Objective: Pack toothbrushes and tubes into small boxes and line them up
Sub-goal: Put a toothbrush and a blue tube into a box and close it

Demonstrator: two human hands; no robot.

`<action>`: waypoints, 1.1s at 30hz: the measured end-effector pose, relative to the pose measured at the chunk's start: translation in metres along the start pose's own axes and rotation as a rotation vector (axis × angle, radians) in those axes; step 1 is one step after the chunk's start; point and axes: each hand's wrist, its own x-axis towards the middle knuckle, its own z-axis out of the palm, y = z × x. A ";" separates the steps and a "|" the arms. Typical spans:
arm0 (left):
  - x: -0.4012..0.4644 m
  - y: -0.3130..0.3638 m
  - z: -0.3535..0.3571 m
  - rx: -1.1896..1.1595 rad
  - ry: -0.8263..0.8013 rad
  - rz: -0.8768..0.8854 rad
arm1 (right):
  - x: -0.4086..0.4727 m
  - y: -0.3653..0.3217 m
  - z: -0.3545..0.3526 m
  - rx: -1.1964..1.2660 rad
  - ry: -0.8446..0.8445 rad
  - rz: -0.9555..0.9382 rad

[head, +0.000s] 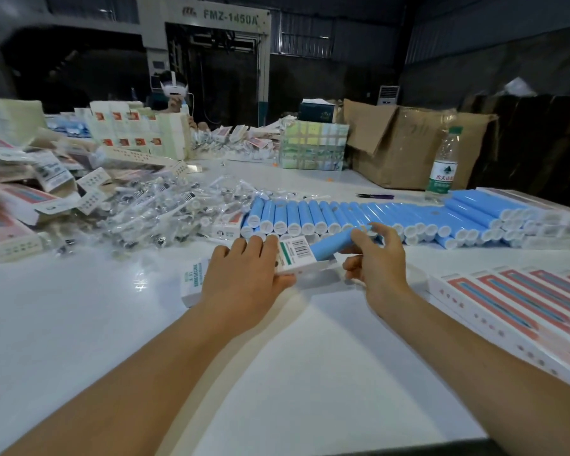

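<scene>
Left hand (244,278) grips small white cardboard box (290,258), frame centre. Right hand (372,258) pinches blue plastic tube (331,246), half inserted. Packed boxes (524,311) lined lower right. Many blue tubes (359,215), bagged toothbrushes (165,209) remain unpacked.

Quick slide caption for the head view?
Left hand steadies a small box while right hand slides a blue tube in.

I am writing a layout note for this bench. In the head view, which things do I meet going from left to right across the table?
Pile of wrapped toothbrushes → left hand on the small box → right hand holding a blue tube → row of packed boxes.
</scene>
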 end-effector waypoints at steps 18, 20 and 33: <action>-0.002 0.008 0.000 -0.046 -0.077 0.088 | 0.029 -0.024 0.037 -0.318 -0.085 -0.196; -0.002 0.010 0.000 -0.058 -0.073 0.112 | 0.033 -0.029 0.064 -0.491 -0.197 -0.360; 0.004 0.005 -0.002 -0.089 -0.103 0.128 | 0.060 -0.003 0.202 -1.712 -0.981 -0.994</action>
